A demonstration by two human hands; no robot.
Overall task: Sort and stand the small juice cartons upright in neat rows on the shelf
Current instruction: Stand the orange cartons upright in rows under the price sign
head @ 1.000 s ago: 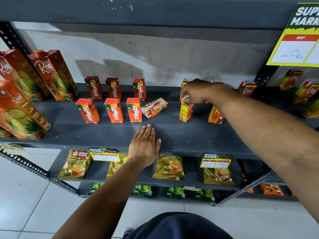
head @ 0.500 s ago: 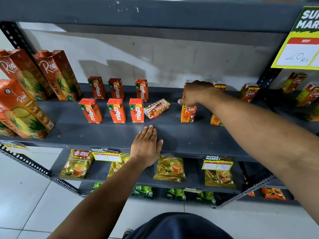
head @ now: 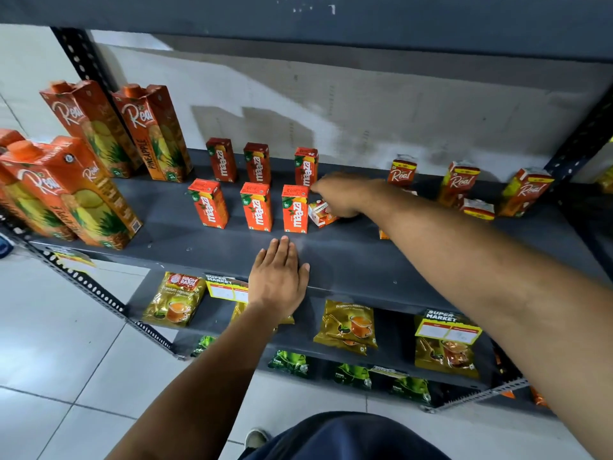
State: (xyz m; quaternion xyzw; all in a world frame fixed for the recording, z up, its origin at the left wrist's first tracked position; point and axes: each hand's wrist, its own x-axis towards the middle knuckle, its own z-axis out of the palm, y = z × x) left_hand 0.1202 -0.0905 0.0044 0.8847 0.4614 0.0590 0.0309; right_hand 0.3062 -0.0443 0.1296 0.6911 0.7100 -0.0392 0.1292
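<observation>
Left hand (head: 278,280): flat, fingers together, on shelf (head: 348,257) front edge. Beyond it, six upright Maaza cartons (head: 257,210), two rows. Right of them, right hand (head: 341,197) on tipped carton (head: 320,213); grip unclear. Farther right, Real cartons (head: 459,182).

Grey metal shelf (head: 348,257). Standing on it: tall Real pineapple cartons (head: 151,131) at left; six small Maaza cartons (head: 256,205) in two rows; one small carton lying on its side (head: 319,212); small Real cartons (head: 461,180) at right. Left hand (head: 278,280) flat on front edge.
</observation>
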